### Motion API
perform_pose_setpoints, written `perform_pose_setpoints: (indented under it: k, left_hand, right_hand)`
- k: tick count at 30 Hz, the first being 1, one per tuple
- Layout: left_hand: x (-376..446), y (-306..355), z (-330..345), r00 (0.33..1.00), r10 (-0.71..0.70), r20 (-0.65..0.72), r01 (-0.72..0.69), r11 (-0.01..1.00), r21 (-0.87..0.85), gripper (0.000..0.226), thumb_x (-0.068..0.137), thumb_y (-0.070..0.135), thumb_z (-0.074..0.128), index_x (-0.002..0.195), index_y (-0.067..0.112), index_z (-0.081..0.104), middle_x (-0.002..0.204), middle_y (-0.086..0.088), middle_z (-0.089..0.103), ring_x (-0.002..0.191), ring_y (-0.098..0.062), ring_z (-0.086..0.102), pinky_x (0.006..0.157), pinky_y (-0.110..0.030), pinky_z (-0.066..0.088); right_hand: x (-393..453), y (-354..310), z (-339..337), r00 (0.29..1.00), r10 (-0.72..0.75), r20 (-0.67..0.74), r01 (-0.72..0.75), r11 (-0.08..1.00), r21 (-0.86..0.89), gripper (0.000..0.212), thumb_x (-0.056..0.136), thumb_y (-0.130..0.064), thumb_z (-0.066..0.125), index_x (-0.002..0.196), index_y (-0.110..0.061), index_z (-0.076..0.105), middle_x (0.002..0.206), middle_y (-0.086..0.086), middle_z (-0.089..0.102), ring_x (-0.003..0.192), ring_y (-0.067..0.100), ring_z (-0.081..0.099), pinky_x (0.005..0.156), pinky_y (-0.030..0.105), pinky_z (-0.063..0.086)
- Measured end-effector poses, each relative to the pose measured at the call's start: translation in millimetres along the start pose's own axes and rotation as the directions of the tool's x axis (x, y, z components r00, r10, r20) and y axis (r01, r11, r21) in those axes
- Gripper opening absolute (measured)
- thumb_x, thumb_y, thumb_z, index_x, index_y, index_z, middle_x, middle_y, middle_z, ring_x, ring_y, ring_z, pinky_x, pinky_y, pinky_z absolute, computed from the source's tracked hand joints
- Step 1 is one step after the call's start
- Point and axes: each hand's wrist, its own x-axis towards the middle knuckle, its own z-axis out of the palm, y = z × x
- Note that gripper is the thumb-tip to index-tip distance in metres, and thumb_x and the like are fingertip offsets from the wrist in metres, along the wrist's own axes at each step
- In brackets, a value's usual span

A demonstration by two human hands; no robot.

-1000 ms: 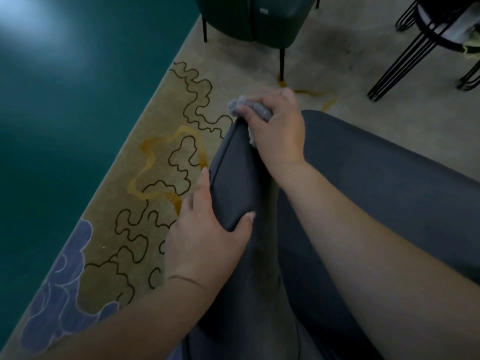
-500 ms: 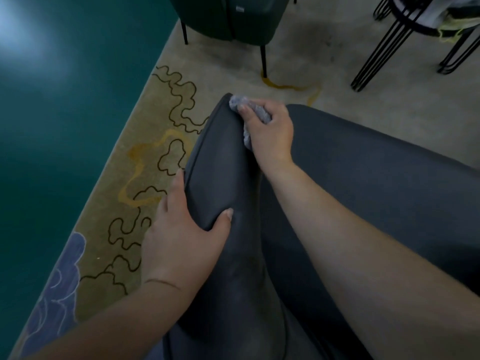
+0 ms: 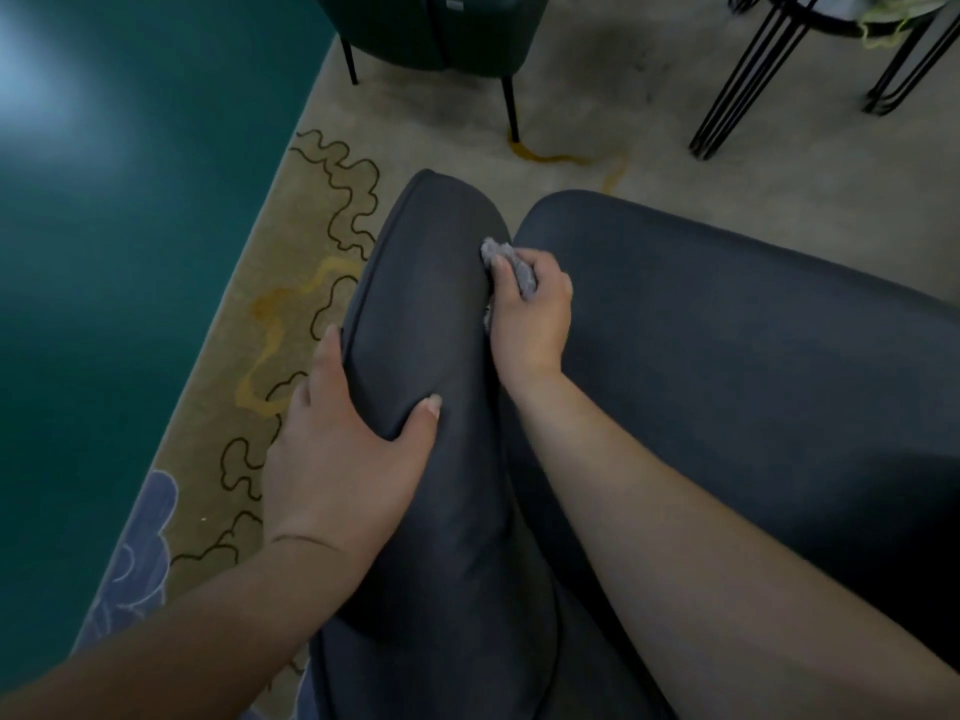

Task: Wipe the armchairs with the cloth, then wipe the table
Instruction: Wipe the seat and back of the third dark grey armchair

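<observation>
On the dark grey armchair [image 3: 727,407], in the crease between the armrest [image 3: 431,314] and the seat, the cloth [image 3: 511,265] is being pressed by the right hand [image 3: 530,314], whose fingers are curled tight around the bunched-up grey fabric. The armrest is steadied by the left hand [image 3: 337,449], fingers laid flat over the outer edge and thumb spread on top, nothing pinched. So the task looks to be in its armchair part, probably early-ish; how much of this chair is already wiped can't be told, no visible difference on the upholstery tbh. A second, green armchair [image 3: 436,33] is seen further back on the rug [image 3: 291,283], apparently yet to be done. The table [image 3: 810,23] with black wire legs at top right is left for last.
</observation>
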Motion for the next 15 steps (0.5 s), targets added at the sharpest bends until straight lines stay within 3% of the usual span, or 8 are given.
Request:
perform_pose_setpoints:
  k: [2, 3, 7, 9, 13, 15]
  left_hand:
    - [-0.1, -1.0, -0.4, 1.000, -0.001, 0.001, 0.001, 1.000, 0.012, 0.096, 0.068, 0.069, 0.057, 0.148, 0.038, 0.012, 0.148, 0.002, 0.038, 0.129, -0.025, 0.045, 0.101, -0.043, 0.041]
    - [-0.2, -1.3, -0.5, 1.000, -0.001, -0.001, 0.001, 1.000, 0.020, 0.096, 0.068, 0.069, 0.057, 0.148, 0.037, 0.012, 0.149, 0.001, 0.038, 0.128, -0.025, 0.045, 0.100, -0.043, 0.041]
    - [0.0, -0.6, -0.4, 1.000, -0.005, -0.004, 0.005, 0.998, 0.060, 0.094, 0.070, 0.069, 0.055, 0.147, 0.038, 0.011, 0.149, -0.002, 0.036, 0.126, -0.029, 0.047, 0.096, -0.042, 0.042]
    - [0.7, 0.7, -1.0, 1.000, -0.005, 0.002, 0.004, 0.997, 0.080, 0.093, 0.072, 0.068, 0.055, 0.147, 0.037, 0.010, 0.149, -0.004, 0.036, 0.124, -0.031, 0.048, 0.094, -0.043, 0.042]
    - [0.8, 5.5, -1.6, 1.000, -0.015, 0.002, 0.015, 0.997, 0.073, 0.092, 0.075, 0.065, 0.057, 0.148, 0.035, 0.011, 0.147, -0.007, 0.038, 0.121, -0.034, 0.050, 0.091, -0.044, 0.044]
    - [0.2, 7.5, -3.4, 1.000, -0.020, 0.016, 0.019, 0.997, 0.069, 0.092, 0.075, 0.065, 0.057, 0.148, 0.035, 0.011, 0.145, -0.010, 0.039, 0.120, -0.035, 0.050, 0.091, -0.045, 0.044]
  right_hand:
    - [-22.4, 7.8, -8.6, 0.997, 0.023, 0.079, -0.022, 1.000, -0.020, 0.004, 0.090, -0.021, 0.061, 0.087, -0.019, 0.060, 0.097, 0.016, 0.059, 0.082, 0.010, 0.058, 0.080, 0.029, 0.049]
    - [-40.1, 12.0, -16.7, 0.992, 0.034, 0.118, -0.031, 0.999, -0.033, 0.007, 0.090, -0.022, 0.062, 0.084, -0.023, 0.058, 0.095, 0.015, 0.059, 0.082, 0.015, 0.058, 0.078, 0.031, 0.049]
    - [-109.3, 21.8, -57.2, 0.955, 0.075, 0.285, -0.059, 0.996, -0.066, 0.012, 0.088, -0.022, 0.063, 0.081, -0.030, 0.060, 0.094, 0.003, 0.057, 0.082, 0.001, 0.056, 0.073, 0.011, 0.042]
    - [-126.6, 20.8, -74.4, 0.926, 0.109, 0.362, -0.083, 0.993, -0.086, 0.018, 0.088, -0.021, 0.064, 0.078, -0.036, 0.061, 0.095, 0.000, 0.057, 0.082, -0.001, 0.057, 0.072, 0.007, 0.041]
    - [-132.8, 16.9, -104.4, 0.884, 0.190, 0.427, -0.116, 0.974, -0.194, 0.011, 0.088, -0.023, 0.066, 0.080, -0.031, 0.066, 0.098, 0.006, 0.058, 0.069, -0.003, 0.059, 0.057, 0.008, 0.045]
    - [-136.2, 15.3, -118.6, 0.921, 0.222, 0.322, -0.146, 0.959, -0.243, 0.001, 0.086, -0.026, 0.068, 0.085, -0.026, 0.067, 0.098, 0.012, 0.062, 0.075, 0.007, 0.064, 0.067, 0.020, 0.053]
